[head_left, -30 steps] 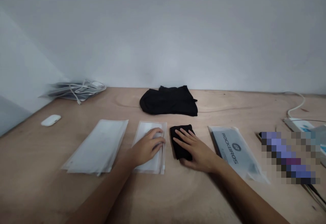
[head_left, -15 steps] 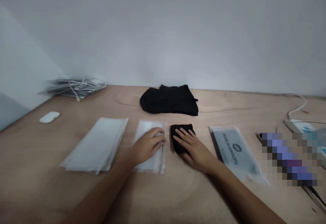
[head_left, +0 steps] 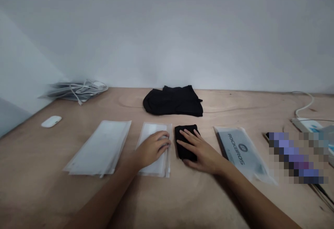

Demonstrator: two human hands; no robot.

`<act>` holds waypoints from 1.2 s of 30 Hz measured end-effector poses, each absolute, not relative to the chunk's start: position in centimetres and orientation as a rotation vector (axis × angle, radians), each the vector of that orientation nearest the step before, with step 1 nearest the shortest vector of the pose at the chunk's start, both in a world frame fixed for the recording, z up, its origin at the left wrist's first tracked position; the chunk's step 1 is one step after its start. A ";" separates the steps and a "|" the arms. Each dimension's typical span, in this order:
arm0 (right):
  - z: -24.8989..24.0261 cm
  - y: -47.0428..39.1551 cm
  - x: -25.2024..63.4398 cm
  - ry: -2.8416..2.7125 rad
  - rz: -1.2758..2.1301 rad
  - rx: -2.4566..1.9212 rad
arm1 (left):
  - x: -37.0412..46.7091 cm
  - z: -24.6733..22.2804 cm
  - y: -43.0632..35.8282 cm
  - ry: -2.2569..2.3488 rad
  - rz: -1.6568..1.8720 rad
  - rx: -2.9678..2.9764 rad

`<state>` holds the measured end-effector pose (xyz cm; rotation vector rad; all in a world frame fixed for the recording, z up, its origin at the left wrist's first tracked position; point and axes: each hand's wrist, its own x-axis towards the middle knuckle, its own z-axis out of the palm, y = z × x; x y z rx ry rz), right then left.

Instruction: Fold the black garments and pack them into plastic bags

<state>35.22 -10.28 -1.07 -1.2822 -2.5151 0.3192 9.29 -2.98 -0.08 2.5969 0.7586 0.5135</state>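
I could unfold the black fabric bundle (head_left: 186,154) by dragging my spread right hand (head_left: 203,153), three o'clock from my half-curled left hand (head_left: 151,150).

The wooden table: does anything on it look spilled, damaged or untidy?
No spill or damage shows. Untidy: the leftmost frosted bags lie unevenly fanned, and a white cable loops over the grey pile at back left. The pixelated item at right cannot be judged.

Left grip (head_left: 151,149) on frosted pouch (head_left: 158,169), right grip (head_left: 205,154) over folded black cloth (head_left: 185,154), dark garment (head_left: 173,102) behind
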 end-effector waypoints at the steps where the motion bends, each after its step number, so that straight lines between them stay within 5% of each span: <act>1: -1.0 -10.2 35.2 -2.523 0.313 -1.282 | 9.4 -0.1 -3.2 0.755 0.518 2.598; 36: 0.1 -11.8 32.9 -2.552 0.531 -1.121 | 10.9 1.6 -6.2 0.725 0.464 2.470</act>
